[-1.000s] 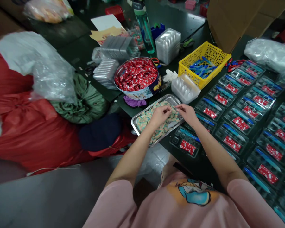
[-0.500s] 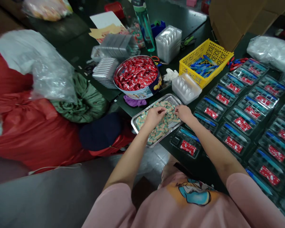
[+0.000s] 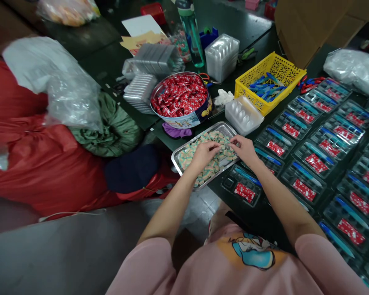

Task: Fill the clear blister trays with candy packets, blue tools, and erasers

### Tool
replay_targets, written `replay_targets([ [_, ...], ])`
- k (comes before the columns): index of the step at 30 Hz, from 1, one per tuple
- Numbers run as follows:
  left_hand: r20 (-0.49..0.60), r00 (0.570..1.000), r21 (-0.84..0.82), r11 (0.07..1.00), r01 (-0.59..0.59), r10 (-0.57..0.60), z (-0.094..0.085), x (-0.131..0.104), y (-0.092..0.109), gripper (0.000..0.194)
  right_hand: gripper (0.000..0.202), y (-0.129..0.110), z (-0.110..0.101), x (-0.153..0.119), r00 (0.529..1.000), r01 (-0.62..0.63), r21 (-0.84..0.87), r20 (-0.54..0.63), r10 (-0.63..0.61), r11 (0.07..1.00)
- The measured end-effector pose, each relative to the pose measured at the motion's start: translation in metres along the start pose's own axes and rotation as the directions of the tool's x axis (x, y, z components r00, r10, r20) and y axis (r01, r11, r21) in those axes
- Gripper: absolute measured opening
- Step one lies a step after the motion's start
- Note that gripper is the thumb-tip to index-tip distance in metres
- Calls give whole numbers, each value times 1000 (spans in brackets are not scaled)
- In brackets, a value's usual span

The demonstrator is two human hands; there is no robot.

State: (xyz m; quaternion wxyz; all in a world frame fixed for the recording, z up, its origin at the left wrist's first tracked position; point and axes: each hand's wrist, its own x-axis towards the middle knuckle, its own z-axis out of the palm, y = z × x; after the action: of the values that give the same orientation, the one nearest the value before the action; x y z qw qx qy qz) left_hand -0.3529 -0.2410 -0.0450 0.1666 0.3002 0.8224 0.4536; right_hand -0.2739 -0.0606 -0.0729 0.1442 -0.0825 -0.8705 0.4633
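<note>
A shallow metal tray [image 3: 176,160] lies at the table's near edge, filled with small green-and-tan pieces [image 3: 207,172]. Over its right half, my left hand [image 3: 205,155] is pinched, thumb against fingers. My right hand [image 3: 243,148] faces it close by, its fingertips pinched too, near the tray's right rim. Whatever sits between the fingertips is too small to make out. Behind the tray stands a round tin [image 3: 184,121] heaped with red patterned packets [image 3: 181,95]. A stack of clear plastic trays [image 3: 244,116] stands just beyond my right hand.
Rows of clear blister trays [image 3: 316,162], with blue pens and red packets, cover the table at right. A yellow basket [image 3: 290,88] holds blue pens. A green bottle [image 3: 193,37], scissors [image 3: 207,78] and a purple cloth [image 3: 176,131] are nearby. Red sacks [image 3: 49,164] fill the left.
My hands have come closer together over the tray, the left shifting slightly right. The whole view has moved slightly, with things appearing a little further right.
</note>
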Motion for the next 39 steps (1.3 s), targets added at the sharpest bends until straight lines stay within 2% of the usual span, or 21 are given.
replay_targets([
  [5, 0, 997, -118, 990, 76, -77, 10, 0, 4, 13, 15, -15, 0, -11, 997, -1, 115, -81, 11, 993],
  [12, -90, 989, -269, 959, 91, -119, 21, -3, -3, 20, 17, -11, 7, -18, 995, 59, 265, -92, -35, 962],
  [15, -120, 988, -290, 955, 57, -95, 22, -6, -5, 23, 17, -10, 9, -19, 993, 80, 276, -110, -52, 958],
  [21, -90, 995, -343, 939, -4, -29, 16, -8, -3, 28, 15, -12, 8, -22, 989, 137, 294, -93, -114, 946],
  [25, -114, 991, -362, 927, -101, 64, 12, -9, -1, 18, 14, -12, 6, -22, 988, 151, 317, -76, -134, 936],
  [31, -133, 981, -293, 940, -175, 142, 12, -11, -1, 10, 18, -12, 5, -22, 996, 91, 362, -39, -82, 928],
  [35, -133, 978, -308, 931, -194, 160, 13, -12, -4, 10, 22, -12, 4, -18, 1000, 5, 432, -5, -4, 902],
  [39, -117, 975, -298, 930, -217, 190, 12, -11, -7, 11, 19, -14, 2, -12, 998, 19, 422, 52, -45, 906],
])
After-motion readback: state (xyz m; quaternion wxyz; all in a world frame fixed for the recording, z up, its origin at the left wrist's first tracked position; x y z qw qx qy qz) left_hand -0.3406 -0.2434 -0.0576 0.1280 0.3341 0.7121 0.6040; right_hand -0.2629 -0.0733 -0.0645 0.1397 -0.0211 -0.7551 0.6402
